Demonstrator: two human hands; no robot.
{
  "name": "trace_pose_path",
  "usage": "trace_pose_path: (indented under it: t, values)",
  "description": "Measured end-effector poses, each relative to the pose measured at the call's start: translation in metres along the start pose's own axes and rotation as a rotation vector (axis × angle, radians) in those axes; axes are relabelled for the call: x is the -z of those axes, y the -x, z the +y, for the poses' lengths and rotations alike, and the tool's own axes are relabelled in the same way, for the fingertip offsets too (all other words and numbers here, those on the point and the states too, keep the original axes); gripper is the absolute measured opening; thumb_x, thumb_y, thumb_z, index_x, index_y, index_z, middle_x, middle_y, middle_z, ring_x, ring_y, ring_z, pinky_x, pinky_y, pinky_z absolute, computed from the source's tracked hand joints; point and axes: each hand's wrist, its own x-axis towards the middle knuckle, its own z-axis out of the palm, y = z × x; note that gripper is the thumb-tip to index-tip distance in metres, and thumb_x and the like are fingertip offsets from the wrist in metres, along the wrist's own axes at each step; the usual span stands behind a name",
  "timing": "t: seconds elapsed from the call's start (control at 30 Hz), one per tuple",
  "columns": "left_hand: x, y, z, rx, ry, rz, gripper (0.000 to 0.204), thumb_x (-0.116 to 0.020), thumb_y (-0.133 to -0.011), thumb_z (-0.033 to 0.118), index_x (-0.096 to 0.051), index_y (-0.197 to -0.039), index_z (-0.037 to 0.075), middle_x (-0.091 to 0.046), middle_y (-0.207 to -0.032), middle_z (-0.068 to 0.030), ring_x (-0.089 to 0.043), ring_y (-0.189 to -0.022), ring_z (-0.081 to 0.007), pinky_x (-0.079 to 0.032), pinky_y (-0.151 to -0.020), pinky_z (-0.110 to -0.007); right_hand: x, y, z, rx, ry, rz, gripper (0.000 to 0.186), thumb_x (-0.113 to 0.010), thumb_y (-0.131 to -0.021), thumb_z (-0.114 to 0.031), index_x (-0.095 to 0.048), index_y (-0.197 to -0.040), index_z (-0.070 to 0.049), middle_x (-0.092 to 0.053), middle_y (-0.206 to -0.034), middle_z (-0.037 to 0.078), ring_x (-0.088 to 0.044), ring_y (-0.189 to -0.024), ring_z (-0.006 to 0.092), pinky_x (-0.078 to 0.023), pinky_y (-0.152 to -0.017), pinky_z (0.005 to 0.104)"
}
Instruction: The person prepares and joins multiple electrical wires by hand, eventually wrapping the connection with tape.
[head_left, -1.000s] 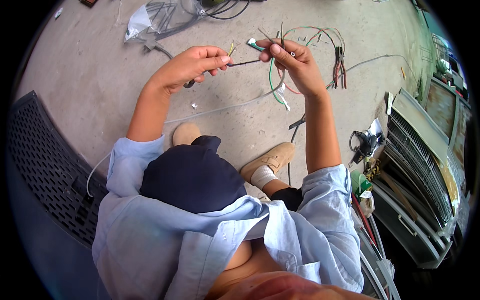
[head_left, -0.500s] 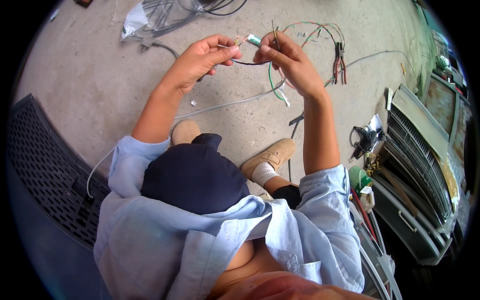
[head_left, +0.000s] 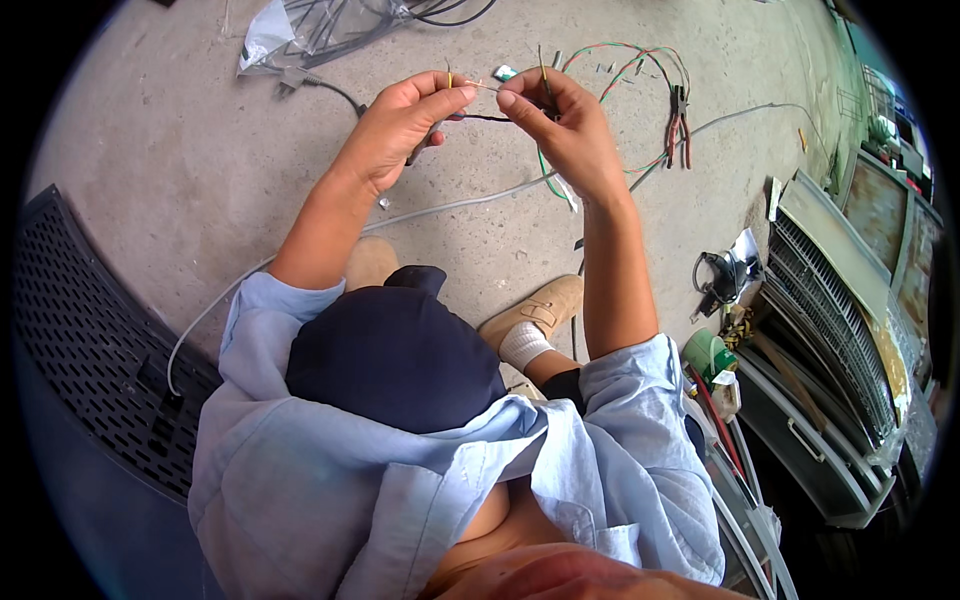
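Observation:
My left hand (head_left: 405, 125) is closed in a pinch on thin wires; one yellow-sleeved wire end (head_left: 449, 78) stands up from its fingers. My right hand (head_left: 560, 118), also pinching, holds a dark wire (head_left: 543, 68) pointing up. A thin bare strand (head_left: 487, 87) spans the gap between the two sets of fingertips. Below it, a black wire (head_left: 487, 118) runs from hand to hand. A dark object, partly hidden, shows under my left palm. Behind the hands lies a small green-and-white item (head_left: 504, 73), partly covered by my right fingers.
Pliers (head_left: 679, 125) with red handles lie right of my right hand, beside looped green and red wires (head_left: 640, 62). A grey cable (head_left: 450, 205) crosses the concrete floor. A plastic bag (head_left: 340, 35) and plug (head_left: 290, 82) lie far left; a perforated black panel (head_left: 85, 300) stands left, metal panels (head_left: 840, 300) right.
My right hand has moved left, closer to my left hand. The gap between the fingertips is narrower, with a thin strand now spanning it. The black wire between the hands has shifted slightly upward.

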Motion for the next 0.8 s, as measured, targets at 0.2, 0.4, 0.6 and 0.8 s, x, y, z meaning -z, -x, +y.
trace_pose_path:
  t: [0.2, 0.4, 0.6, 0.8]
  values:
    - [0.001, 0.003, -0.003, -0.019, 0.05, 0.007, 0.025, -0.065, -0.091, 0.032, -0.065, -0.109, 0.014, -0.06, -0.096, 0.0094, -0.051, -0.092, -0.0015, -0.038, -0.07, -0.017, -0.011, -0.002, 0.001, -0.019, 0.028, 0.056, 0.024, -0.071, -0.086, -0.024, -0.066, -0.09, -0.001, -0.067, -0.083, 0.004, -0.059, -0.079, 0.0102, -0.047, -0.072, 0.0261]
    - [0.001, 0.004, -0.001, 0.023, 0.015, 0.004, 0.026, -0.064, -0.092, 0.033, -0.065, -0.109, 0.015, -0.061, -0.097, 0.0089, -0.052, -0.092, -0.0028, -0.039, -0.073, -0.018, -0.012, -0.005, 0.01, 0.001, 0.053, 0.089, 0.031, -0.071, -0.086, -0.03, -0.067, -0.093, 0.0, -0.068, -0.085, 0.006, -0.059, -0.078, 0.0108, -0.047, -0.07, 0.0264]
    - [0.01, 0.003, 0.001, 0.058, -0.008, -0.055, 0.029, -0.067, -0.09, 0.031, -0.067, -0.11, 0.011, -0.062, -0.095, 0.0057, -0.055, -0.089, -0.0031, -0.044, -0.068, -0.017, -0.002, -0.009, 0.015, -0.081, 0.05, -0.004, 0.031, -0.069, -0.087, -0.03, -0.067, -0.094, 0.0, -0.068, -0.087, 0.005, -0.06, -0.082, 0.0101, -0.047, -0.073, 0.0261]
    - [0.018, 0.004, 0.004, 0.086, -0.055, -0.102, 0.03, -0.068, -0.089, 0.031, -0.067, -0.11, 0.011, -0.063, -0.093, 0.0056, -0.056, -0.087, -0.0026, -0.045, -0.067, -0.016, 0.015, -0.009, 0.009, 0.009, -0.075, -0.199, 0.033, -0.064, -0.093, -0.03, -0.066, -0.109, -0.001, -0.068, -0.097, 0.005, -0.06, -0.095, 0.0107, -0.047, -0.085, 0.0277]
